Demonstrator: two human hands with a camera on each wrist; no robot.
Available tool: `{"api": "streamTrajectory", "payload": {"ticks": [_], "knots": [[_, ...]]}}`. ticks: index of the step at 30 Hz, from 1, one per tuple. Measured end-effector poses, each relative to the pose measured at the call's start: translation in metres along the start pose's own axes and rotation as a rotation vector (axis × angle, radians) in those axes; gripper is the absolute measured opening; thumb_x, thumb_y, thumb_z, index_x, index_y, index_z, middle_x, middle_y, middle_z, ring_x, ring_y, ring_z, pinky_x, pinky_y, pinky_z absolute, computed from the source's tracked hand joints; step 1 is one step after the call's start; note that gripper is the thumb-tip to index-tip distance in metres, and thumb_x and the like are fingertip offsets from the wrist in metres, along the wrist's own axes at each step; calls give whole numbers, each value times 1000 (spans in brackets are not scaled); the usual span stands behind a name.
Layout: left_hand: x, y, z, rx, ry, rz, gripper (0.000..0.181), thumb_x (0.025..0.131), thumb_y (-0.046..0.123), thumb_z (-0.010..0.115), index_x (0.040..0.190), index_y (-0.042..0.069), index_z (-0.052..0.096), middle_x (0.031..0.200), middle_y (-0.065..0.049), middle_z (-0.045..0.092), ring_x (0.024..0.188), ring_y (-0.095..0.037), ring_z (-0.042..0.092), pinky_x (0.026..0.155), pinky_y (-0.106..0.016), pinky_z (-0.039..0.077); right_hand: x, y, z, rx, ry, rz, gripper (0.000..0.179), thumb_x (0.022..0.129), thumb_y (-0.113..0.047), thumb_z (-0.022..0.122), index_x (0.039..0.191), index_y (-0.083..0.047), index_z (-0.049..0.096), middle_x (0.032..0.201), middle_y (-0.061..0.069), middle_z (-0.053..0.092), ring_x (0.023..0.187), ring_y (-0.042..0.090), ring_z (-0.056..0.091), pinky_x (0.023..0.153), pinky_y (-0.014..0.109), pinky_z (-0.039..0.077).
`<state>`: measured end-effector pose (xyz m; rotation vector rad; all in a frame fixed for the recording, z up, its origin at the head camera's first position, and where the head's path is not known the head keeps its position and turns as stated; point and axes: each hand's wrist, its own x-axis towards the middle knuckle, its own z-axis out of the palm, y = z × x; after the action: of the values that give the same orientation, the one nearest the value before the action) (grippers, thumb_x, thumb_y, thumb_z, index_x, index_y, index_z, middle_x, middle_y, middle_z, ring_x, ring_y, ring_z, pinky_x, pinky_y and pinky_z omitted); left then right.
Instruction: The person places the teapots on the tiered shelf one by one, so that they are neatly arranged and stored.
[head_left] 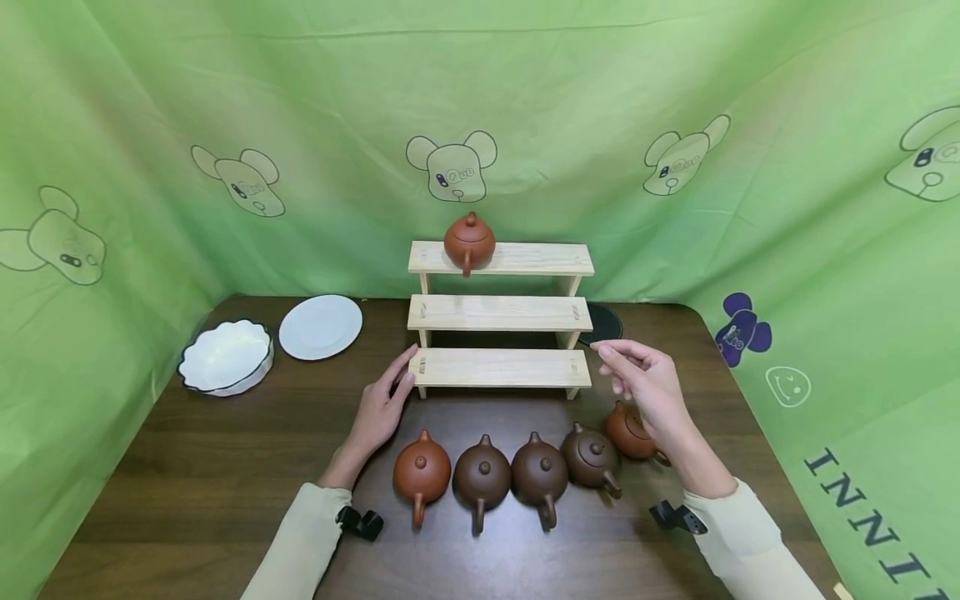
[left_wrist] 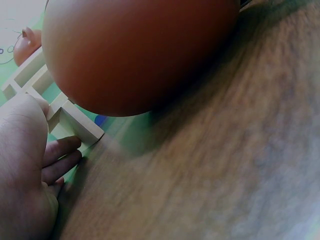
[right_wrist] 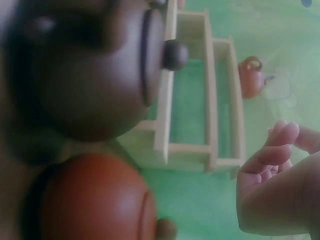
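Clock centred on the wooden stand point(head_left: 500, 313), 12 being the far side. Right hand point(head_left: 648, 383) raised at 4, fingers loosely curled, thumb near forefinger, nothing seen in it; wrist hangs over the right-hand red teapot point(head_left: 628, 435). A low swing there could knock it into the neighbouring brown teapot point(head_left: 588, 454) at 5, the two so close I can't tell whether they touch. Left hand point(head_left: 382, 408) at 8, fingers fairly straight against the bottom tier's end, gripping nothing; too hard a push might jog the stand and unsettle the upper red teapot point(head_left: 469, 242) at 11, top tier. Two more brown teapots point(head_left: 483, 473) near 6, left-hand red teapot point(head_left: 422, 471) at 7: this row blocks the front approach. White plate point(head_left: 320, 327) and scalloped bowl point(head_left: 227, 354) towards 9, black disc point(head_left: 603, 323) at 3.
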<state>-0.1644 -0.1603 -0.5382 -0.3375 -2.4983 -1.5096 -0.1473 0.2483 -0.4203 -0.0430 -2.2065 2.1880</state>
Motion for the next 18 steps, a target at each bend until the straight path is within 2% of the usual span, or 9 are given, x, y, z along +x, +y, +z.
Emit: {"api": "streamTrajectory", "payload": {"ticks": [4,7,9,11,14,18], "knots": [[1,-15,2,-10,15,67,49,119,29,56,167,20,54,81,0,53,61,-14,42,80,-40,44,-7,6,-12,-17,-10,3,13,109,-18,75,110,-16,87,78,-3,75,57,4,54,50,19,42],[2,-27,4,-14,20,86,50,119,36,56,167,24,54,89,-1,63,70,-16,52,82,-37,46,-13,10,-24,-39,-15,2,13,109,-17,74,111,-13,87,79,-1,75,58,4,54,50,20,42],[3,-27,5,-16,22,81,50,119,38,56,167,26,54,102,-4,73,81,-18,60,86,-38,48,-18,13,-32,-57,-13,7,13,110,-16,74,111,-13,87,79,-1,75,59,5,54,50,20,42],[2,-25,4,-18,26,77,49,119,37,56,167,25,55,112,-6,76,87,-20,61,90,-39,49,-22,16,-40,-71,-8,17,13,110,-15,73,110,-13,87,79,-3,74,59,5,54,51,21,43],[1,-17,2,-35,18,73,50,119,33,56,167,21,54,107,-10,75,79,-22,58,89,-44,48,-27,22,-53,-78,-3,36,13,109,-12,74,107,-13,86,78,-5,73,60,5,54,52,21,43],[1,-14,1,-30,10,60,50,119,33,55,167,20,53,93,-6,66,70,-19,51,87,-43,46,-32,28,-69,-107,4,43,12,108,-8,74,104,-10,85,78,-3,73,59,6,54,51,22,43]]}}
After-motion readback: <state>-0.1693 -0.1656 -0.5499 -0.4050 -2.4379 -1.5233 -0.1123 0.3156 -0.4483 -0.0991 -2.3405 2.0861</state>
